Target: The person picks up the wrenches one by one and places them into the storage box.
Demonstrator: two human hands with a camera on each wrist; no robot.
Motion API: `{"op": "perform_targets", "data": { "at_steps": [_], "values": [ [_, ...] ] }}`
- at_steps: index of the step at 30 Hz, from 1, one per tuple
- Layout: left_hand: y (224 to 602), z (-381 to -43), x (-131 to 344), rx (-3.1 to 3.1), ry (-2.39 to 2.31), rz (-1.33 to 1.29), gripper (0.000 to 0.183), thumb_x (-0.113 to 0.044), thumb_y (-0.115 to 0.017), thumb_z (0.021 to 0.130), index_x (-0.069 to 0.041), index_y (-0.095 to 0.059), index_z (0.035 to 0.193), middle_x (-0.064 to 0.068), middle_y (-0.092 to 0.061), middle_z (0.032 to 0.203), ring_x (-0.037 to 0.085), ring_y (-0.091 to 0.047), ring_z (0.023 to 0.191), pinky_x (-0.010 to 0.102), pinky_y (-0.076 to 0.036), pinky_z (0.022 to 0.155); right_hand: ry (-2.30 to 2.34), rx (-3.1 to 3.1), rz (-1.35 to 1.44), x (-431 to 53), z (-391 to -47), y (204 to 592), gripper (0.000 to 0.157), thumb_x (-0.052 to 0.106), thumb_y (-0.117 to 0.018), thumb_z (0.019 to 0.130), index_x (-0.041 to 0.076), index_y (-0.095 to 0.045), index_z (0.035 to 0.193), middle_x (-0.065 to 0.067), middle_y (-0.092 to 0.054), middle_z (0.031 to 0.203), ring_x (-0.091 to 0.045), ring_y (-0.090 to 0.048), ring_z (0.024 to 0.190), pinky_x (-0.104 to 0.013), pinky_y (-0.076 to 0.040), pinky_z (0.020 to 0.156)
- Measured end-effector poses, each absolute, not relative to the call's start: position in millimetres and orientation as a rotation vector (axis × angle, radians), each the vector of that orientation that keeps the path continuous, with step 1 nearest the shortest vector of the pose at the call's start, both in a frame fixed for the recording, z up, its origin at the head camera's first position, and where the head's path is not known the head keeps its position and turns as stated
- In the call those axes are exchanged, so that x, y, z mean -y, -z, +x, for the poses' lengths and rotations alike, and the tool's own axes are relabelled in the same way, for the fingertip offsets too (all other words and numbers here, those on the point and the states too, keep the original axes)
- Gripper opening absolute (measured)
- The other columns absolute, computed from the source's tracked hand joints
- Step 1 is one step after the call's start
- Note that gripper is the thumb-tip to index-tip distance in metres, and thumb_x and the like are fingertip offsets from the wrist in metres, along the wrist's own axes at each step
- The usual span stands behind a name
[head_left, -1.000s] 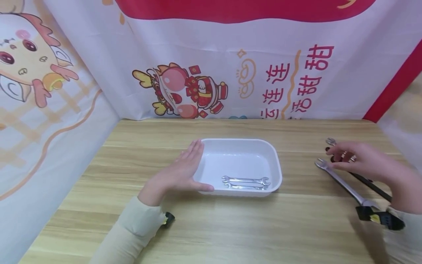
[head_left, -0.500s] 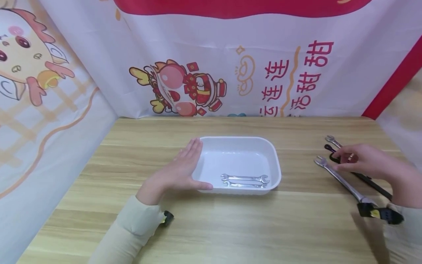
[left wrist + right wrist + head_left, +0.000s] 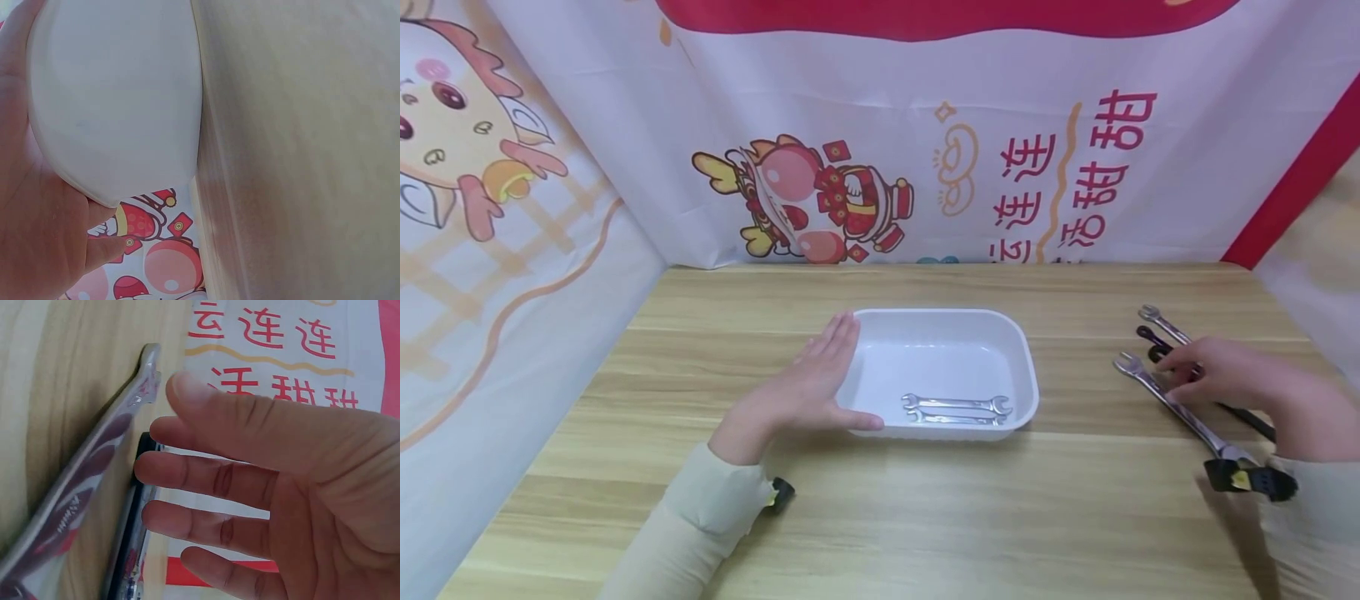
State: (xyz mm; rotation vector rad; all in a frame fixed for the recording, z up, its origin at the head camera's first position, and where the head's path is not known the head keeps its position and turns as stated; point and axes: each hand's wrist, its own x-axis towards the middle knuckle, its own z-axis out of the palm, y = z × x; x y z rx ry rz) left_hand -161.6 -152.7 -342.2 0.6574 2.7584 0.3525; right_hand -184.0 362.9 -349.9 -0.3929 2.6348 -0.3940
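Note:
My left hand (image 3: 808, 387) rests straight-fingered against the left end of a white plastic tray (image 3: 1024, 367), its thumb along the near rim. In the left wrist view the tray's outer wall (image 3: 119, 106) lies by the palm. Inside the tray are two small silver open-end wrenches (image 3: 957, 406), side by side. At right, my right hand (image 3: 1232, 375) hovers with loosely bent fingers and nothing between them. Its fingertips are close to a large silver wrench (image 3: 1198, 429) and a dark-handled tool (image 3: 128, 525). Part of that tool is hidden under the hand.
Beyond the right hand lie another silver wrench (image 3: 1163, 322) and a dark tool with a ring end (image 3: 1146, 335). All stand on a wood-grain table (image 3: 925, 517). A printed cloth (image 3: 955, 150) hangs along the back edge, with another at the left side.
My right hand has come slightly nearer and lower, toward the large silver wrench, uncovering more of the dark ring ends. The left hand and tray stay put; the head view tilted a little.

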Motion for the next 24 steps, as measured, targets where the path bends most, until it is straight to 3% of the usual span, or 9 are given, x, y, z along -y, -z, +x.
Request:
{"op": "perform_targets", "data": {
  "at_steps": [5,13,24],
  "values": [
    [342.3,-162.2,153.3,-2.759,-0.354,0.660,0.137,-0.086,-0.061,0.068,-0.011,0.008,0.159,0.005,0.013,0.168,0.022,0.013,0.156,0.050,-0.008,0.125,0.370,-2.625,-0.432,-359.9,-184.5,355.2,0.037,0.012,-0.076,0.084,-0.002,-0.069,0.117,0.002,-0.057,0.082,-0.016,-0.049,0.077,-0.025,-0.040,0.062],
    [343.4,-161.9,154.0,-2.759,-0.362,0.655,0.137,-0.087,-0.060,0.068,-0.012,0.008,0.159,0.004,0.014,0.168,0.021,0.013,0.156,0.049,-0.008,0.125,0.422,-2.577,-0.434,-346.1,-180.0,355.1,0.041,0.004,-0.076,0.082,0.007,-0.066,0.122,-0.003,-0.066,0.098,-0.021,-0.057,0.089,-0.034,-0.051,0.073],
    [343.1,-161.2,153.4,-2.764,-0.367,0.656,0.136,-0.083,-0.064,0.070,-0.011,0.009,0.159,0.005,0.013,0.168,0.021,0.013,0.156,0.049,-0.008,0.125,0.424,-2.542,-0.495,-321.0,-174.5,358.6,0.043,0.001,-0.081,0.075,0.019,-0.060,0.108,0.003,-0.058,0.087,-0.017,-0.051,0.084,-0.030,-0.043,0.069]
  ]
}}
